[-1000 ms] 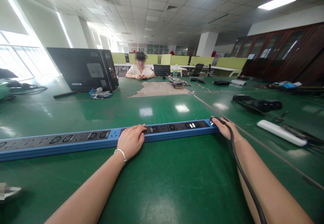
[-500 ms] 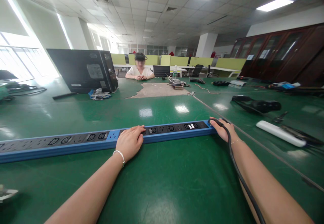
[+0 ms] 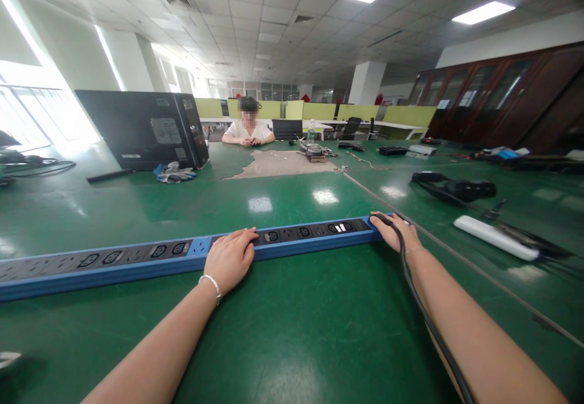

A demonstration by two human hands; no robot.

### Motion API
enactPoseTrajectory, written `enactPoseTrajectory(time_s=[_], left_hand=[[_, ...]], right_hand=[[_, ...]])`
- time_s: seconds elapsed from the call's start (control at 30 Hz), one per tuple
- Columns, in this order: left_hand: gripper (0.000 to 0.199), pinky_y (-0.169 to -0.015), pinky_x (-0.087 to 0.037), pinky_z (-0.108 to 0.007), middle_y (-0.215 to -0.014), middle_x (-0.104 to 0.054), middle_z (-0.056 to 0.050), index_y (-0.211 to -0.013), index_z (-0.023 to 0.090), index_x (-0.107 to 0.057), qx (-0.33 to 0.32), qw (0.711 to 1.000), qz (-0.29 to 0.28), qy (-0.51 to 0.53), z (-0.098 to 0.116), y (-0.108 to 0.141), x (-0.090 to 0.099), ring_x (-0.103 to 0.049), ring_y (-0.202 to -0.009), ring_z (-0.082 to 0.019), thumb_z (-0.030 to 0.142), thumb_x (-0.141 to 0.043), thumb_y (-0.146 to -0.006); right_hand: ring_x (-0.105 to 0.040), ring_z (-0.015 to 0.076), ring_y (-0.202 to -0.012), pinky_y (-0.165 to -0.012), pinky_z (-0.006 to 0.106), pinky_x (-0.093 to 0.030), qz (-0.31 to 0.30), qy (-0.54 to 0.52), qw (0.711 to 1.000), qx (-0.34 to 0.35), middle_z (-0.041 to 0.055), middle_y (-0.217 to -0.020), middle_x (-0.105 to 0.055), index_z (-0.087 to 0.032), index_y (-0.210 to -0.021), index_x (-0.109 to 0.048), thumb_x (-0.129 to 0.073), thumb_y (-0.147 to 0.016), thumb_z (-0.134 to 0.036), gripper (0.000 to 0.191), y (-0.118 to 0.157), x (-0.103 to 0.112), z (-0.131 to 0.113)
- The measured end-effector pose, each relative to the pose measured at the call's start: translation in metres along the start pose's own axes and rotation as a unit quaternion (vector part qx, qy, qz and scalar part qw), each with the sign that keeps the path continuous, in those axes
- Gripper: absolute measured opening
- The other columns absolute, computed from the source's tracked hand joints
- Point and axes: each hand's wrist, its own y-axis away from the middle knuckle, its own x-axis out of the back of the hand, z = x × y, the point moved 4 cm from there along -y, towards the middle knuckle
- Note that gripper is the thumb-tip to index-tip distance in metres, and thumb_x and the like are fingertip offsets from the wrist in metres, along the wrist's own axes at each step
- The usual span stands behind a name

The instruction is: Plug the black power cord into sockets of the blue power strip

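A long blue power strip point(image 3: 292, 247) with black sockets along its top lies across the green table, its left end running out of view. My left hand point(image 3: 230, 258) is closed over the strip near its middle, the fingers on the sockets and a bracelet at the wrist. At the strip's right end, my right hand point(image 3: 396, 233) grips the end piece; some of its fingers are hidden behind it. A black power cord point(image 3: 413, 294) leaves that end, crosses the back of the right hand and runs down along the forearm.
A black computer case point(image 3: 143, 130) stands at the far left with gloves point(image 3: 174, 173) beside it. Across the table sits another person point(image 3: 249, 129). To the right lie a white bar-shaped object point(image 3: 495, 238) and a black device point(image 3: 454, 188) with cords. A brown sheet point(image 3: 278, 163) lies farther back.
The whole view has shifted slightly, so the strip and both hands appear a little farther left. Both hands keep their places on the power strip.
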Motion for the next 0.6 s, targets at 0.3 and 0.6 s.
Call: enactPoseTrajectory(time_s=[0.3,0.6], left_hand=[[0.029,-0.097,-0.04,-0.037,-0.121,-0.06,0.004,-0.103,0.028,-0.058,0.0,1.0,-0.008,0.002,0.002,0.0,0.002,-0.056,-0.108,-0.017,0.025,-0.036,-0.084],[0.029,-0.096,-0.04,-0.038,-0.122,-0.059,0.004,-0.104,0.029,-0.058,-0.002,1.0,-0.007,0.004,0.002,-0.001,0.002,-0.056,-0.108,-0.017,0.025,-0.036,-0.084]], right_hand=[[-0.035,0.0294,-0.126,-0.102,0.058,-0.017,0.059,-0.008,0.998,0.022,-0.0008,-0.13,-0.052,-0.035,-0.121,-0.053,-0.03,-0.084,-0.054,0.047,0.01,-0.009,0.0],[-0.036,0.0281,-0.124,-0.102,0.058,-0.016,0.103,-0.043,0.993,0.029,0.0029,-0.125,-0.055,-0.031,-0.116,-0.057,-0.032,-0.084,-0.052,0.046,0.015,-0.01,-0.002]])
